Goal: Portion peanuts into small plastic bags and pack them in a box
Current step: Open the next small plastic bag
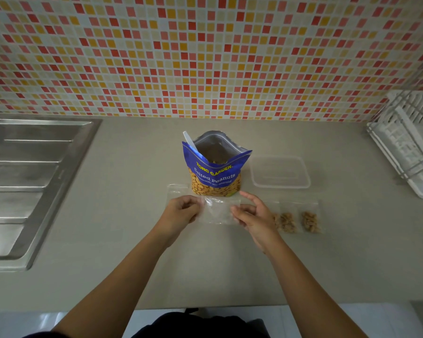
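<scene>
1. Left hand (183, 211) has its fingers curled and pinches the left edge of a small clear bag (217, 211).
2. Right hand (252, 215) pinches the right edge of the same bag between thumb and fingers, with the forefinger raised a little above the rest.
3. The bag is stretched between the two hands, just above the counter (132, 240). It looks empty, though glare on the plastic makes that hard to tell.
4. Just behind the bag stands the blue peanut pack (215, 172), upright with its mouth open. It reads "Salted Peanuts".
5. A white scoop (189, 140) sticks out of the pack's mouth at its left corner, handle up.
6. A clear box (280, 172) sits on the counter just right of the pack, with nothing visible in it.
7. Two filled bags (287, 222) (310, 220) lie flat side by side on the counter, right of the right hand and in front of the box. Peanuts are bunched at the near end of each. More peanuts show at the hand's edge; whether they belong to a third bag I cannot tell.
8. Spare bags (177, 190) lie flat on the counter left of the pack, partly under the left hand.
9. A steel sink (22, 179) with a ribbed drainer takes up the counter's left end.
10. A white rack (410, 142) stands at the right end.
11. A wall (205, 57) of small red, orange and cream tiles rises behind the counter.
</scene>
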{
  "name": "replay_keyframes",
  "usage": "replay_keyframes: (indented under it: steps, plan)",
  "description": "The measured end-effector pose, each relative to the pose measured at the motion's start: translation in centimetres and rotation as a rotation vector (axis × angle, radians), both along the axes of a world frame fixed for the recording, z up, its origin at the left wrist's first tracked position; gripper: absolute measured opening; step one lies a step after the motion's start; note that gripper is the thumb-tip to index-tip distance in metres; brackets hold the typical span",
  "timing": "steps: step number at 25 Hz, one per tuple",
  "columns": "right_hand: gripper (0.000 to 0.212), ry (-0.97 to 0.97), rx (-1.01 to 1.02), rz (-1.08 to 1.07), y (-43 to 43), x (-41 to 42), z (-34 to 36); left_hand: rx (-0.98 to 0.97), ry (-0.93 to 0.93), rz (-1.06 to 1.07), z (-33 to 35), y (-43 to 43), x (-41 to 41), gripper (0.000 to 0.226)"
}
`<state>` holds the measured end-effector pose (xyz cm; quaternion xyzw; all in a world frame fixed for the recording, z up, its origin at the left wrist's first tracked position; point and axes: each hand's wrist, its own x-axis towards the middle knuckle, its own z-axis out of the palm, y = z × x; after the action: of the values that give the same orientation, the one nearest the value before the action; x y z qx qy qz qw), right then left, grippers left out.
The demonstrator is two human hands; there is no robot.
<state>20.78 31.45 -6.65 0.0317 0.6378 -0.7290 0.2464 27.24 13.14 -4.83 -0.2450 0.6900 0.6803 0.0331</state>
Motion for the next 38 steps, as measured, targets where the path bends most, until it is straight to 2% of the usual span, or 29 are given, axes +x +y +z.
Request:
replay_keyframes:
  steps: [4,6,8,10,12,13,15,18,20,28,31,33,35,37,38]
  plan:
    - [0.046,0.076,0.061,-0.023,0.4,0.0,0.7,-0.132,-0.019,-0.022,0.1,-0.6,-0.2,0.018]
    - [0.044,0.142,0.127,-0.065,0.4,0.0,0.8,-0.138,-0.024,-0.027,0.7,-0.5,-0.4,0.018]
    - [0.04,0.281,0.271,-0.132,0.4,0.0,0.7,-0.119,-0.024,-0.031,1.5,-0.4,-0.6,0.019]
    - [0.032,0.528,0.39,-0.187,0.6,0.1,1.1,-0.126,-0.027,-0.023,1.9,-0.8,-0.8,0.018]
    - [0.036,0.847,0.502,-0.071,0.6,0.0,1.9,-0.147,-0.031,-0.036,2.4,-1.2,-0.9,0.012]
    - [0.044,0.947,0.555,0.063,0.5,0.1,2.6,-0.148,-0.028,-0.05,2.6,-1.2,-0.9,0.009]
    - [0.065,1.03,0.659,0.349,-0.1,0.3,3.7,-0.127,0.002,-0.076,3.2,-0.8,-1.0,0.005]
    - [0.09,1.044,0.766,0.518,-1.0,0.2,3.9,-0.107,0.046,-0.11,4.0,0.0,-1.0,0.008]
    - [0.091,1.046,0.782,0.489,-1.4,0.1,3.8,-0.141,0.035,-0.117,4.3,0.3,-1.0,0.008]
    - [0.071,1.083,0.743,0.378,-2.0,0.2,3.6,-0.523,0.107,-0.144,4.9,0.4,-0.7,0.006]
    - [0.059,1.015,0.674,0.361,-2.3,0.1,3.8,-0.677,0.148,-0.148,5.1,0.5,-0.8,0.007]
    - [0.051,0.953,0.586,0.29,-2.3,0.3,3.9,-0.674,0.132,-0.129,5.5,0.4,-0.9,0.008]
    - [0.045,0.859,0.492,0.197,-1.9,0.4,4.4,-0.609,0.158,-0.067,6.6,0.1,-0.9,0.018]
    - [0.043,0.794,0.416,0.142,-1.3,0.3,4.9,-0.688,0.264,0.097,8.2,-1.0,-1.6,0.037]
    - [0.044,0.786,0.395,0.126,-1.1,0.2,5.2,-0.761,0.307,0.175,9.0,-1.8,-2.5,0.039]
